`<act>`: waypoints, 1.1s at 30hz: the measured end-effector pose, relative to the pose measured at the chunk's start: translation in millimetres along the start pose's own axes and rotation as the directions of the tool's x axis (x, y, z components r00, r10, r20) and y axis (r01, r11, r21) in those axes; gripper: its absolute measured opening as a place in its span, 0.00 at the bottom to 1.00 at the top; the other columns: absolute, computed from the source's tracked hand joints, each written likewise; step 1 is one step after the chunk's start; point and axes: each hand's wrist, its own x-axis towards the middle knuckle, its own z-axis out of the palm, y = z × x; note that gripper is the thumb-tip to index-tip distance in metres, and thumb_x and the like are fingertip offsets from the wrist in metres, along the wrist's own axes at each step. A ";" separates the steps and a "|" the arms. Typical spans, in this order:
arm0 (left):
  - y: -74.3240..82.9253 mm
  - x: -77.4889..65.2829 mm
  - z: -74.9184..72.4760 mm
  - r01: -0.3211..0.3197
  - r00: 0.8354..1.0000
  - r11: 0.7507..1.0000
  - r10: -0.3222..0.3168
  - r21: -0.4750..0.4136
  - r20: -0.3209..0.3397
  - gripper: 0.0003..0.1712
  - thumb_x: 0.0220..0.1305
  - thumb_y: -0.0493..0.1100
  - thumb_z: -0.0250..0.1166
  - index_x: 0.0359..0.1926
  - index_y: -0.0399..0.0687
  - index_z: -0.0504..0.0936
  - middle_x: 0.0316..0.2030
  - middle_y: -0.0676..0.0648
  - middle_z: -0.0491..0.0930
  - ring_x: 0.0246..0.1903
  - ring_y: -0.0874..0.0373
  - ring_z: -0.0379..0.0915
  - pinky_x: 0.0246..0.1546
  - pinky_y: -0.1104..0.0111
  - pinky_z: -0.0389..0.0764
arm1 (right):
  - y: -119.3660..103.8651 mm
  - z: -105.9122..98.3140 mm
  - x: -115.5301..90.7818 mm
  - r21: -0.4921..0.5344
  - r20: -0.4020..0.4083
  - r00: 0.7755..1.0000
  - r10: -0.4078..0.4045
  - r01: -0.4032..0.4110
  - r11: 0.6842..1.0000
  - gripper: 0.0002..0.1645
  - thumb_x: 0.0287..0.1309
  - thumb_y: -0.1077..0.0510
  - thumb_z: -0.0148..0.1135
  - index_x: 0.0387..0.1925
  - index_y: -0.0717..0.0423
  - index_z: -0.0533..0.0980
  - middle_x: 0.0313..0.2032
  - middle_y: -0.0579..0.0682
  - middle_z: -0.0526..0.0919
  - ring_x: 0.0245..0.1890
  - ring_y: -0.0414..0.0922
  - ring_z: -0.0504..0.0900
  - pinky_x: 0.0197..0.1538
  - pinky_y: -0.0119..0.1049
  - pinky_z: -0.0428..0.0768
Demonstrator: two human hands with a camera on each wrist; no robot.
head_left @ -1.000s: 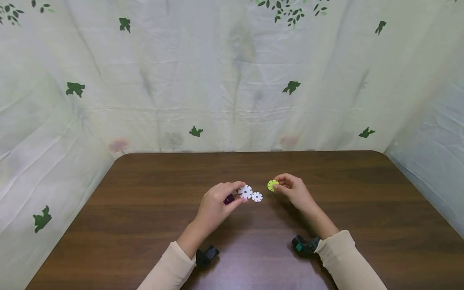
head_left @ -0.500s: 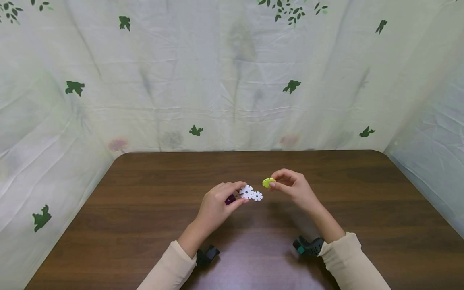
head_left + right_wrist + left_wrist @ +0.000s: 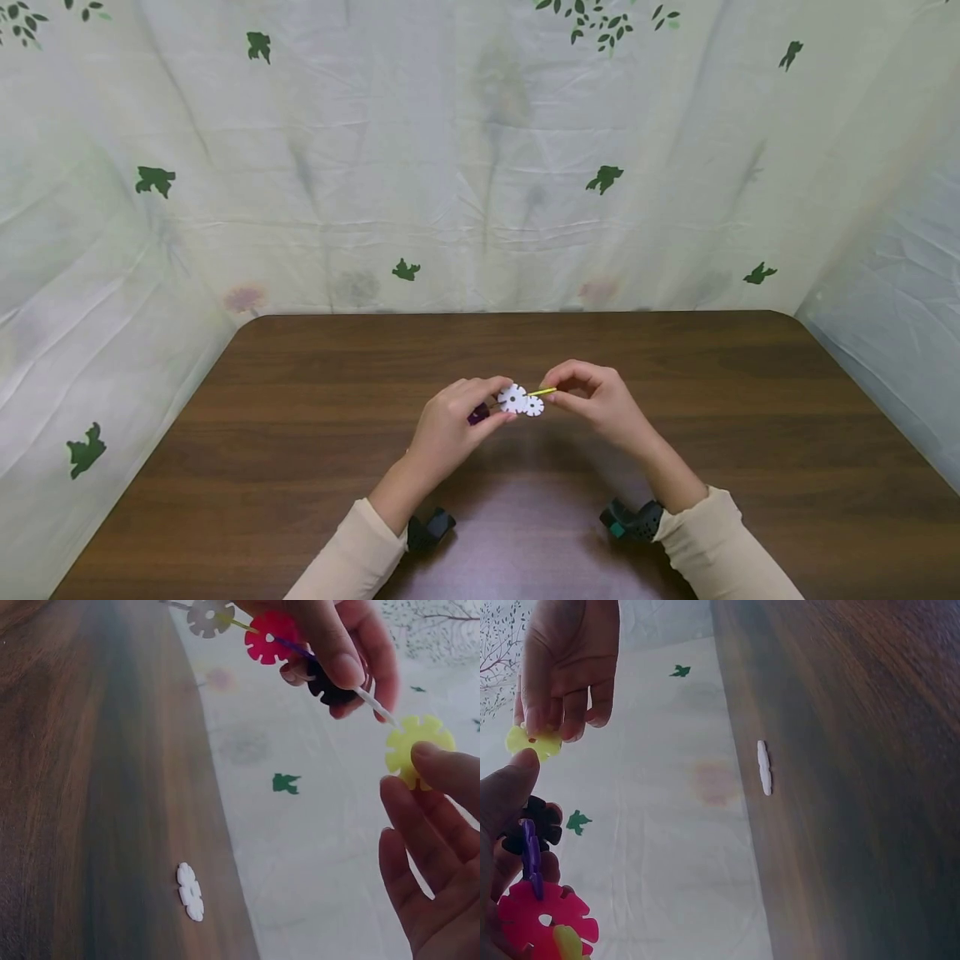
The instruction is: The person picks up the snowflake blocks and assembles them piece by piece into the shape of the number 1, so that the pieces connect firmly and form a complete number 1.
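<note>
My left hand [image 3: 457, 412] grips a chain of interlocked notched plastic discs. From the fingertips, it runs through a white disc [image 3: 513, 398], a black disc [image 3: 324, 688], a purple disc [image 3: 531, 859], a pink disc [image 3: 259, 645], a yellow one seen edge-on and a greyish disc [image 3: 210, 619]. Between thumb and fingers, my right hand [image 3: 596, 396] pinches a separate yellow disc [image 3: 403, 750]. Its edge meets or nearly meets the white disc's rim; whether their notches engage cannot be told. The head view shows this yellow disc edge-on, while the left palm hides much of the chain.
A loose white disc [image 3: 190, 892] lies flat on the brown wooden table [image 3: 337, 358], beyond the hands. Pale cloth [image 3: 450, 167] with green leaf shapes hangs behind the table and at both sides. Each wrist wears a dark camera [image 3: 431, 529].
My right hand has moved left, bringing the yellow disc up to the white one. The yellow disc has turned from face-on to edge-on. My left hand has barely shifted.
</note>
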 end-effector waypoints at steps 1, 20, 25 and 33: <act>0.3 0.2 0.0 -0.005 1.000 1.000 0.005 0.000 -0.002 0.21 0.43 0.44 0.73 0.42 0.46 0.80 0.28 0.54 0.78 0.26 0.63 0.68 0.26 0.74 0.70 | -3.2 1.1 0.2 -0.016 -0.002 1.000 -0.009 0.009 1.000 0.07 0.46 0.77 0.59 0.30 0.69 0.75 0.31 0.61 0.78 0.31 0.46 0.76 0.33 0.37 0.77; 3.1 -0.8 1.2 -0.060 0.998 0.998 0.060 -0.032 0.014 0.21 0.44 0.40 0.72 0.43 0.44 0.80 0.31 0.53 0.78 0.27 0.62 0.63 0.25 0.77 0.66 | -6.3 8.0 -0.6 -0.034 -0.018 0.997 -0.079 0.079 0.996 0.07 0.44 0.79 0.59 0.27 0.70 0.78 0.29 0.61 0.80 0.31 0.47 0.79 0.32 0.36 0.78; 2.0 -0.6 0.0 -0.046 0.999 0.999 0.047 -0.020 0.026 0.20 0.46 0.42 0.71 0.44 0.45 0.79 0.32 0.54 0.78 0.27 0.62 0.64 0.26 0.77 0.66 | -10.8 7.7 0.5 -0.048 0.008 0.997 -0.076 0.076 0.996 0.06 0.46 0.78 0.59 0.29 0.70 0.77 0.31 0.62 0.79 0.32 0.48 0.78 0.34 0.35 0.77; -1.2 -1.4 -0.4 -0.021 0.999 1.000 0.021 -0.006 0.041 0.21 0.46 0.43 0.71 0.44 0.46 0.80 0.31 0.55 0.77 0.28 0.63 0.64 0.26 0.76 0.67 | -11.2 4.7 1.0 -0.092 0.029 0.996 -0.078 0.081 0.992 0.09 0.45 0.78 0.60 0.30 0.69 0.76 0.31 0.60 0.78 0.31 0.45 0.76 0.34 0.37 0.77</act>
